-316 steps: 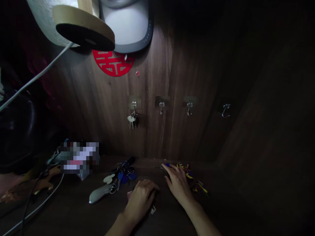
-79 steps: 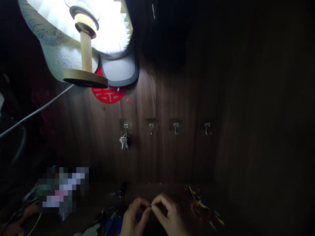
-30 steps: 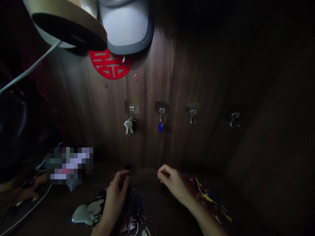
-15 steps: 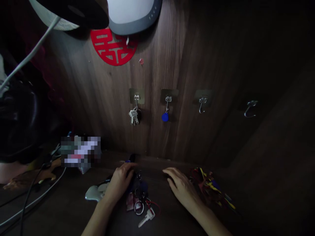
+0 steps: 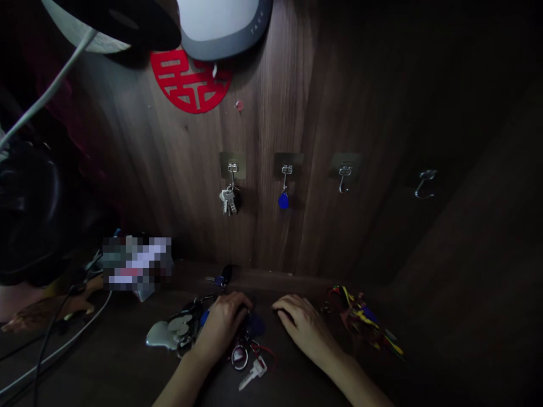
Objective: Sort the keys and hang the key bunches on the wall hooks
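My left hand (image 5: pixel 224 317) is over the pile of keys on the dark wooden surface, its fingers bent and closed at the top of a keychain with a dark blue fob (image 5: pixel 255 325). The exact grip is hidden beneath the fingers. Below it lie a metal ring (image 5: pixel 240 357), a silver key (image 5: pixel 254 373) and a red cord (image 5: pixel 270 354). Left of the wrist are a shiny grey tag (image 5: pixel 161 336) and several round pieces. Beyond the knuckles lies a dark key fob (image 5: pixel 227 273). My right hand (image 5: pixel 302 322) rests open and holds nothing, its thumb apart from the fingers.
Keys (image 5: pixel 229 201) and a blue fob (image 5: pixel 283 200) hang from two wall hooks. Two more hooks (image 5: pixel 344 180) hold nothing. Colourful cords (image 5: pixel 365 316) lie at right. Cables (image 5: pixel 72 345) and a blurred-out package (image 5: pixel 138 265) are at left. A cap (image 5: pixel 220 28) hangs above.
My left hand has moved right and nearer, off the dark fob at the back and onto the keychain. The dark blue fob has shifted slightly right. My right hand stays in nearly the same place.
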`<state>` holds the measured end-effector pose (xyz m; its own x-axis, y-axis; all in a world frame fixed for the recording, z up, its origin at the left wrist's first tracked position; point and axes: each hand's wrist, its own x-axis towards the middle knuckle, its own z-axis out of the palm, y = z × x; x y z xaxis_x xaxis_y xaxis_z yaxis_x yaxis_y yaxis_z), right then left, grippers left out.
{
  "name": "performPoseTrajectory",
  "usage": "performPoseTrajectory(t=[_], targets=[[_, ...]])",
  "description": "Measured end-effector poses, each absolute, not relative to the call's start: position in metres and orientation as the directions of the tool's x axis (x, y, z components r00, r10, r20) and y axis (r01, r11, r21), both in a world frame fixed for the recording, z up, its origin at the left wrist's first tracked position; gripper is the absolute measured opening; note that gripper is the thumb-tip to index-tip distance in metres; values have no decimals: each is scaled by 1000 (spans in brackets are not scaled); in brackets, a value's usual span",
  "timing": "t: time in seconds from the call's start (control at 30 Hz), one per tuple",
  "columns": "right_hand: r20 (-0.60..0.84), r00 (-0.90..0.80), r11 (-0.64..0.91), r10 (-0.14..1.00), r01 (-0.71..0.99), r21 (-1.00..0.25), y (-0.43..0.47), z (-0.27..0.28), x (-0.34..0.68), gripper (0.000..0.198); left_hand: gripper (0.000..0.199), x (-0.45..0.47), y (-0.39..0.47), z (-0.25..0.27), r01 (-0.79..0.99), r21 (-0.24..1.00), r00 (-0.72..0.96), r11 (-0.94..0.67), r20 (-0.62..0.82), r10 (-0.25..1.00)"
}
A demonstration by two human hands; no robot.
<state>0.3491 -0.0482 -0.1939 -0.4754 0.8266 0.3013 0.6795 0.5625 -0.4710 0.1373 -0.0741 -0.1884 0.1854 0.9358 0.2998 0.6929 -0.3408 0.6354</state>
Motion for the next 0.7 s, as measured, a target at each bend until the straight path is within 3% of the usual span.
performPoseTrajectory(t=[0.13,0.37,0.53,0.7], targets=[[250,-466,523,849,669,-528,-52,-190,340,22,15,143,-75,-187,532,795,67,-292,305,950],[210,-465,463,860,535,-707,-60,-183,326,23,17,151,-74,-187,314,921,-55,-229,259,964],[160,-454,378,876,442,-813,-63,-179,327,23,21,156,-74,-188,162,971,-106,-174,193,975],[159,-430,347,889,404,-846,-62,-175,326,19,21,159,-74,-190,142,972,-126,-187,205,971]])
